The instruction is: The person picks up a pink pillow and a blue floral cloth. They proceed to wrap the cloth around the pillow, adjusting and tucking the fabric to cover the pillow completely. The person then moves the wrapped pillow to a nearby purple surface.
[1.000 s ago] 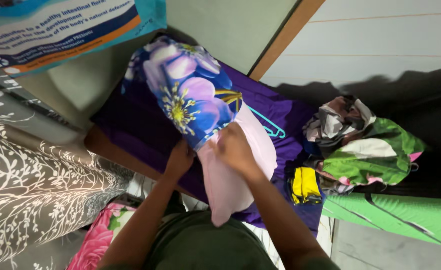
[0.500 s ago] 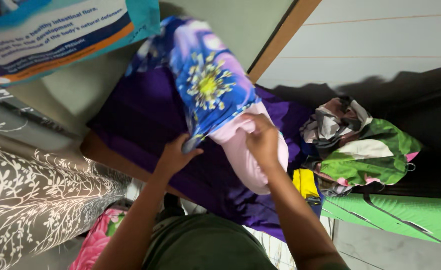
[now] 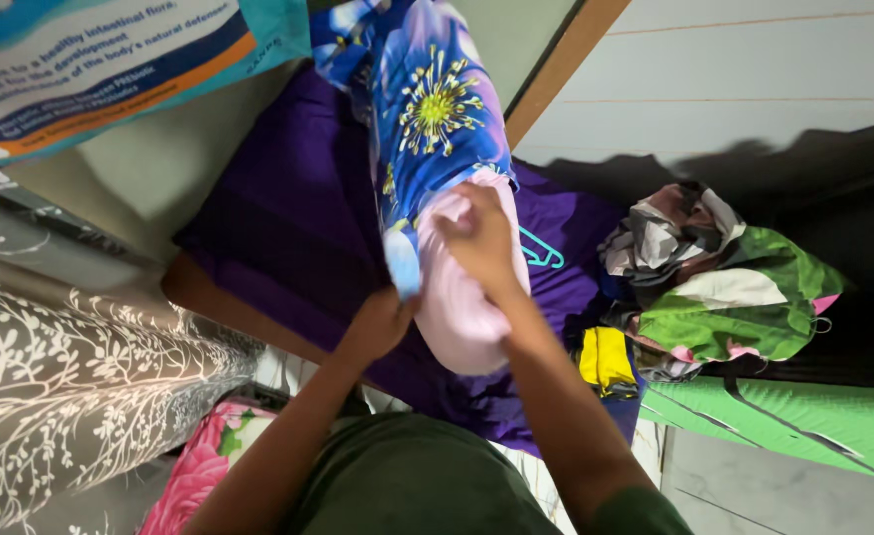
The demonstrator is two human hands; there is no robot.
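While both hands (image 3: pixel 437 282) grip it, the floral cover (image 3: pixel 432 119) hides most of the pink pillow (image 3: pixel 457 307).

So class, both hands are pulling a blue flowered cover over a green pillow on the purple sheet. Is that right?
Not quite: the pillow is pale pink, not green. The head view shows the left hand and right hand at the blue flowered cover, over the purple sheet.

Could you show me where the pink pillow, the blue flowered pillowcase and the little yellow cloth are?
pink pillow (image 3: pixel 462 307), head view, on its bare rounded end below the case.
blue flowered pillowcase (image 3: pixel 437 109), head view, on the yellow centre of the big flower.
yellow cloth (image 3: pixel 605 359), head view, on its middle fold.
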